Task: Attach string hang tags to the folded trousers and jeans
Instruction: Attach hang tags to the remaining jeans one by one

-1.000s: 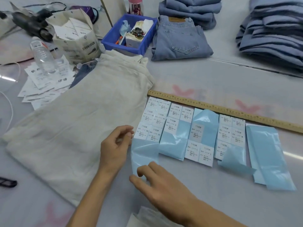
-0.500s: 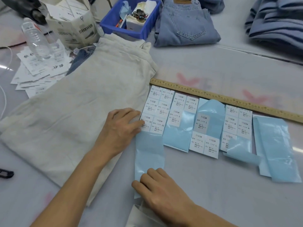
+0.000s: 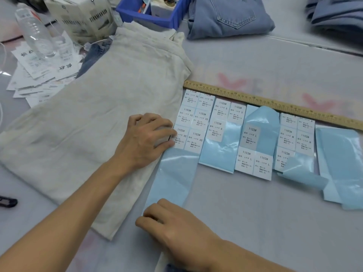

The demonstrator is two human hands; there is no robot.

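The left hand (image 3: 146, 138) rests its curled fingers (image 3: 167, 143) on the XS label sheet (image 3: 191, 122), beside the cream trousers (image 3: 102, 122) lying diagonally toward the table's near edge. The right hand (image 3: 176, 228) presses the sheet's blue backing strip (image 3: 172, 177) flat, nearer the person; a label probably gets peeled next.

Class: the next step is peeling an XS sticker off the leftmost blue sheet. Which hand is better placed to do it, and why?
The left hand. Its fingers already touch the lowest XS sticker at the sheet's left edge. The right hand rests on the bare lower end of the sheet, better placed to steady it.
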